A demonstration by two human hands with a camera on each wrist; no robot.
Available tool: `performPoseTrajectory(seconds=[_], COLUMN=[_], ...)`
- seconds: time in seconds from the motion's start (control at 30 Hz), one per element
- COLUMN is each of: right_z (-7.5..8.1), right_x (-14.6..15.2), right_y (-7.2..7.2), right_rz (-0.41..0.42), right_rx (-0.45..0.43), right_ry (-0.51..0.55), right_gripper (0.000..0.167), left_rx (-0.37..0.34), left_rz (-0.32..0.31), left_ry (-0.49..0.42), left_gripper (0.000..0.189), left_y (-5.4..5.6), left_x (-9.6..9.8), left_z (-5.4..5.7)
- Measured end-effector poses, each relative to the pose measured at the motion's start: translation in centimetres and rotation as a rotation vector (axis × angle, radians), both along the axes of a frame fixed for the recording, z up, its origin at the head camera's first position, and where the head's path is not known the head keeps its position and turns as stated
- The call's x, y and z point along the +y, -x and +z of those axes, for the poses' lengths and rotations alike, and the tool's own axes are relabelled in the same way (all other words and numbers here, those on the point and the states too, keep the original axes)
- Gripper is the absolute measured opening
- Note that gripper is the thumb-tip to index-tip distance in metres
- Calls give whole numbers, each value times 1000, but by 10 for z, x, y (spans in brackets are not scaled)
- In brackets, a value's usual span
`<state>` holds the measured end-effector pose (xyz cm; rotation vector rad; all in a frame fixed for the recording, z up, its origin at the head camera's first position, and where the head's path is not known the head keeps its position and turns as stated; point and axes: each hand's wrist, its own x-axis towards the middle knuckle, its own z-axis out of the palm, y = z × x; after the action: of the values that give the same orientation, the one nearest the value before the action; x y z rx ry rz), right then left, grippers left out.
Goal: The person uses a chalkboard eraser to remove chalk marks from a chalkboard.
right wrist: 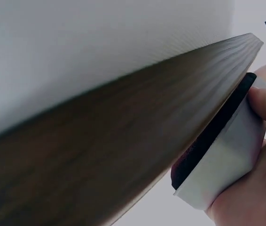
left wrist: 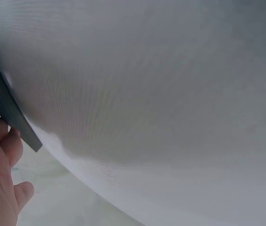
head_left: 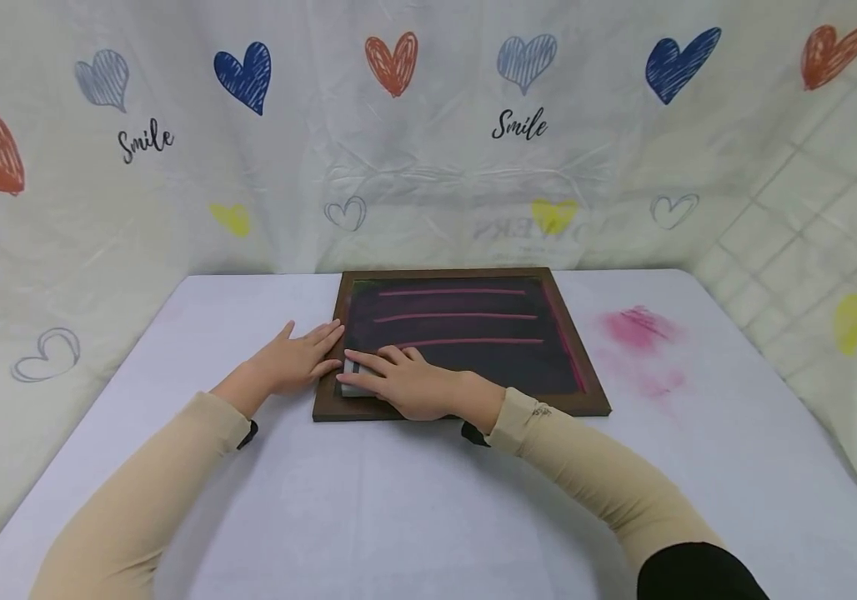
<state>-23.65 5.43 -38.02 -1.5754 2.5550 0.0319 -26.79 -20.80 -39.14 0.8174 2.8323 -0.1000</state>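
A small blackboard (head_left: 503,367) in a brown wooden frame (head_left: 458,273) lies flat on the table, with several pink horizontal lines across its upper part and a pink line down its right side. My right hand (head_left: 421,387) grips a white board eraser (right wrist: 224,162) with a dark felt underside, at the board's lower left corner. In the right wrist view the thumb and fingers lie on either side of it, felt toward the board. My left hand (head_left: 297,358) rests on the frame's left side, fingers extended. The left wrist view shows those fingertips along the frame edge.
The board lies on a white-covered table (head_left: 308,517). Right of it, the cloth has a pink smudge (head_left: 638,329). A white curtain (head_left: 428,133) printed with hearts and "Smile" hangs behind and at both sides.
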Motion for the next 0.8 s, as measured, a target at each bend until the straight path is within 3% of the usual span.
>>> performPoseTrajectory(seconds=[0.43, 0.8], right_z=[-2, -3], right_x=[45, 102], right_y=[0, -7], right_rz=[-16, -101], right_rx=[-9, -26], right_ry=[83, 151], right_gripper=[60, 59], left_rx=[19, 8], left_rz=[3, 6], left_ry=[-6, -7], left_gripper=[70, 71], left_y=[-1, 0], left_x=[0, -1], left_z=[0, -1])
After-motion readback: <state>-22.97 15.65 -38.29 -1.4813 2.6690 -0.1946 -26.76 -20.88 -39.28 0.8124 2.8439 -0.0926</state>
